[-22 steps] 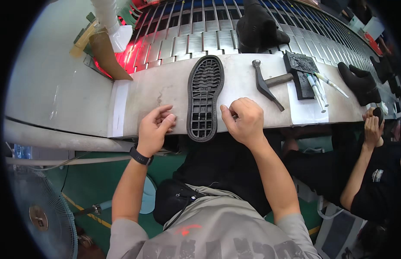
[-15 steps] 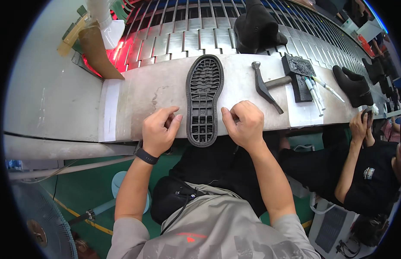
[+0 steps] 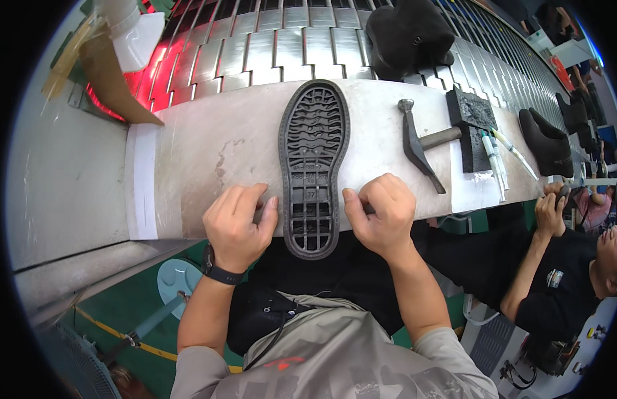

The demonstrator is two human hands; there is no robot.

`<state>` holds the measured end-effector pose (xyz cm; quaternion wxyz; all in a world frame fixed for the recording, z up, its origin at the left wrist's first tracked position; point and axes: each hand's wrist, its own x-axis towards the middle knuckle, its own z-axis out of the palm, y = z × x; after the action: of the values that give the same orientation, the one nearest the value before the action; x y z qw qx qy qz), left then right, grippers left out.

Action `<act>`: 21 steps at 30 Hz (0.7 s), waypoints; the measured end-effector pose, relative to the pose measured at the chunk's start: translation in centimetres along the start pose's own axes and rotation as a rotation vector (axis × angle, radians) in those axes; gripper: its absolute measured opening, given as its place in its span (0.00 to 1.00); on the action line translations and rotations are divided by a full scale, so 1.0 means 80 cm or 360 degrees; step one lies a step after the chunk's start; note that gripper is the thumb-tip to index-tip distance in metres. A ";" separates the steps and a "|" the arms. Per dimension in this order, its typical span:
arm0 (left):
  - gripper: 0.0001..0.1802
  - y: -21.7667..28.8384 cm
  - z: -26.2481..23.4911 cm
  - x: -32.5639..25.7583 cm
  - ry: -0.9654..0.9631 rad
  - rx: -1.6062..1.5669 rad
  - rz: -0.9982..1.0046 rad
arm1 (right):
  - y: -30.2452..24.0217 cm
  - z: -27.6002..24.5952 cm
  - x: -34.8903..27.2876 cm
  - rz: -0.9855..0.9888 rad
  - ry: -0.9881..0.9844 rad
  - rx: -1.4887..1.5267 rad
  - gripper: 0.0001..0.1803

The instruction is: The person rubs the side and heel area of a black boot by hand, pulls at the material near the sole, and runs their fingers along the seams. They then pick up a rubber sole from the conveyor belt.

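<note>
A black shoe sole (image 3: 313, 169) lies upright in the view on the pale worktop, its ribbed and gridded inner side facing up. Its lower end sticks out past the table's near edge. My left hand (image 3: 236, 223) rests just left of the sole, fingers loosely curled and closed, nothing seen in them. On the other side, my right hand (image 3: 383, 213) is also curled closed, thumb pointing toward the sole's edge. A narrow gap shows between each hand and the sole. Right of my right hand lies a hammer (image 3: 412, 136) with its handle against a black block (image 3: 471, 116).
Several syringe-like tubes (image 3: 496, 163) lie on white paper beside the block. A dark boot (image 3: 411, 41) stands on the metal slatted conveyor (image 3: 302, 46) at the back. Brown sheet (image 3: 112, 83) and a white nozzle (image 3: 135, 43) stand far left. A co-worker (image 3: 551, 266) sits at right.
The view has shifted, so the sole looks larger and reaches lower in the picture. Both my hands keep their curled pose beside it. The co-worker's head shows more.
</note>
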<state>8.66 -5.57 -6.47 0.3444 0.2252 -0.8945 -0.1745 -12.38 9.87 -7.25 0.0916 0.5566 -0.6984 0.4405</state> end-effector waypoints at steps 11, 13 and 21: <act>0.15 0.002 0.005 -0.001 -0.0085 0.0090 -0.0113 | 0.003 -0.007 0.003 0.0009 0.0027 0.0038 0.18; 0.15 0.005 0.000 -0.003 -0.0090 0.0113 -0.0135 | 0.002 -0.006 0.002 0.0004 0.0035 0.0053 0.18; 0.13 0.008 0.005 0.002 -0.0047 0.0066 -0.0061 | -0.001 -0.011 -0.001 0.0042 0.0054 0.0061 0.20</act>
<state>8.11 -5.07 -6.35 0.3232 0.2467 -0.8985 -0.1657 -12.59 10.53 -6.71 0.0869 0.5414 -0.6956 0.4643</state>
